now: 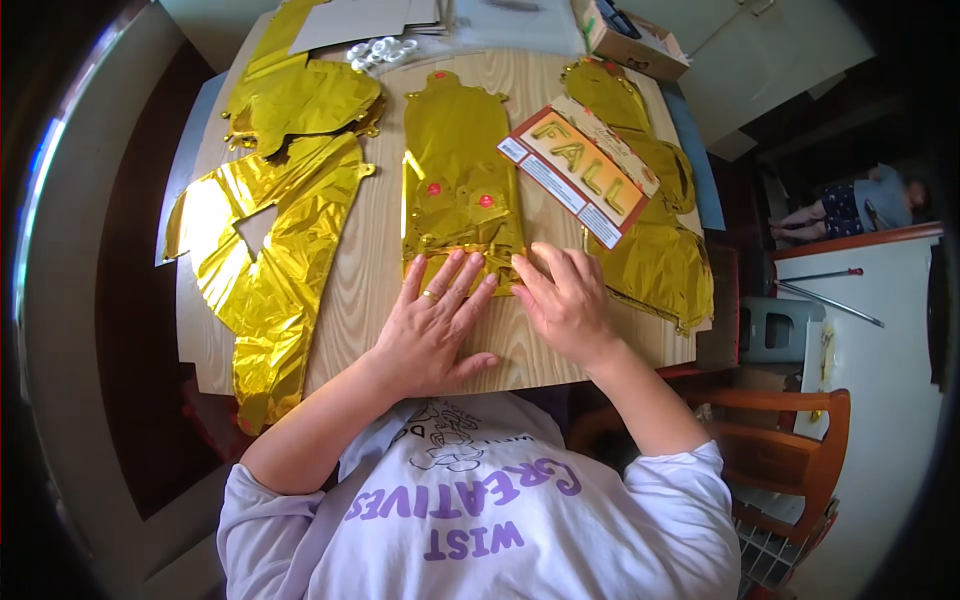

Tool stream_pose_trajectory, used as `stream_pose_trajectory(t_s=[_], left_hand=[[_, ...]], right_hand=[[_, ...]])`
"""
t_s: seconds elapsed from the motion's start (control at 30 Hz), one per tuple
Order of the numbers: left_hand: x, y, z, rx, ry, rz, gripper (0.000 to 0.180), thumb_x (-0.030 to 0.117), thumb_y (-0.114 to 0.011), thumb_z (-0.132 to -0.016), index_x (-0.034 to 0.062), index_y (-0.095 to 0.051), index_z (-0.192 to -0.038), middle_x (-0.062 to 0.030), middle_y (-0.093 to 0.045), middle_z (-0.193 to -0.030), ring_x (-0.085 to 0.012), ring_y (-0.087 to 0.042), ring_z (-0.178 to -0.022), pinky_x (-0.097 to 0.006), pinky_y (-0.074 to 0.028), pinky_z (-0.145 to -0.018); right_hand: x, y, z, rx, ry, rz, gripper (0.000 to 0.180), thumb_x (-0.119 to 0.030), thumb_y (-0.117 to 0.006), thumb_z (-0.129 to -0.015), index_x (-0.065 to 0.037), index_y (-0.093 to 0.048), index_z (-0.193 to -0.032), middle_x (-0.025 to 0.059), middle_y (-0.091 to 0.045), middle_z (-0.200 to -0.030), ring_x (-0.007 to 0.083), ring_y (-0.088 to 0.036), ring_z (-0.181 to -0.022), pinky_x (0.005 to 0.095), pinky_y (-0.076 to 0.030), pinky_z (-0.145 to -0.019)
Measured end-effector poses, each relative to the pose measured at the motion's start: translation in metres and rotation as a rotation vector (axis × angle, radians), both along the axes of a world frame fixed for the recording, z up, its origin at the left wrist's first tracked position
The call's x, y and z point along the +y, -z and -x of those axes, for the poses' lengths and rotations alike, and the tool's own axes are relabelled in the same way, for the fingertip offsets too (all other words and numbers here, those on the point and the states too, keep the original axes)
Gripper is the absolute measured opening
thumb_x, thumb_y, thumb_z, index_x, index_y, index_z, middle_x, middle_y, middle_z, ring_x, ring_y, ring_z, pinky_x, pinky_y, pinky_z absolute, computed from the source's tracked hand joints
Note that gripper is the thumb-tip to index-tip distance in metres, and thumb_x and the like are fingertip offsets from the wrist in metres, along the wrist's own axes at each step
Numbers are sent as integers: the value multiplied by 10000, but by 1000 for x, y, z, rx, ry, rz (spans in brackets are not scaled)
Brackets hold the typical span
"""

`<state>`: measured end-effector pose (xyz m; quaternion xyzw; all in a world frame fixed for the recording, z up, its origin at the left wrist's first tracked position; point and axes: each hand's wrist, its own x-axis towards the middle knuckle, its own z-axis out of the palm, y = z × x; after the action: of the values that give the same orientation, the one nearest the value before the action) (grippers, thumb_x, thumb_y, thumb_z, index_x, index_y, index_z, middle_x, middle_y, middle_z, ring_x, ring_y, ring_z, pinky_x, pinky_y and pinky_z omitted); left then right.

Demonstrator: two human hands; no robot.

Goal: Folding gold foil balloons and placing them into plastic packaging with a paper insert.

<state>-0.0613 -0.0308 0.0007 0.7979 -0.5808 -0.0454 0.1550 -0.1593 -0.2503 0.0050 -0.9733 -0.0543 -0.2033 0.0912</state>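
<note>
A gold foil balloon, deflated and folded into a flat strip, lies lengthwise on the wooden table in front of me. It has small red round stickers on it. My left hand rests flat on its near end, fingers spread and pointing away from me. At the near right corner my right hand is closed, thumb and forefinger pinching the foil edge. A printed orange and brown card lies slanted to the right of the strip, partly over another flat gold foil balloon.
To the left spreads a gold foil balloon with a diamond-shaped hole, hanging over the table's near edge. More folded gold foil lies beyond it. White ribbon rolls, grey sheets and a box sit at the back. A wooden chair stands right.
</note>
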Motion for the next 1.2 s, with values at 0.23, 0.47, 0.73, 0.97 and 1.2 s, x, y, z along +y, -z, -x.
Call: stream_pose_trajectory(t_s=[0.23,0.47,0.73,0.97,1.2], left_hand=[[-1,0,1,12,-14,-34,899,681,-477,-935,60,-342,-1571,-202,-272,-1646,-368,-192,-1550,-620,-39,-1223],[-1,0,2,2,-23,-23,899,698,-467,-927,81,-348,-1570,-182,-289,-1643,-354,-212,-1544,-666,-68,-1207],[-2,2,2,8,-26,-7,903,677,-483,-928,64,-333,-1573,-177,-276,-1650,-344,-196,-1551,-665,-48,-1212],[0,4,1,47,-6,-13,939,538,-609,-854,33,-296,-1582,-190,-240,-1663,-374,-172,-1556,-653,-23,-1213],[1,6,0,45,-16,19,943,558,-606,-854,-6,-317,-1553,-186,-249,-1657,-368,-190,-1550,-672,-51,-1209]], right_hand=[[-2,-1,-4,39,4,90,434,-273,-757,-839,-83,-687,-1223,106,-596,-1228,286,-515,-1127,447,-417,-938],[-4,-16,-8,125,37,94,472,-307,-763,-831,-96,-672,-1243,114,-570,-1251,302,-496,-1162,463,-396,-984],[7,-3,-7,127,-126,-29,644,-342,-697,-909,32,-524,-1404,234,-430,-1518,404,-370,-1424,524,-292,-1177],[36,7,14,362,-133,-86,912,-495,-553,-988,17,-122,-1607,305,-127,-1650,468,-136,-1532,567,-113,-1241],[34,13,17,410,-93,-113,897,-583,-470,-1001,-108,-63,-1644,265,-38,-1678,438,-20,-1557,592,-17,-1236]])
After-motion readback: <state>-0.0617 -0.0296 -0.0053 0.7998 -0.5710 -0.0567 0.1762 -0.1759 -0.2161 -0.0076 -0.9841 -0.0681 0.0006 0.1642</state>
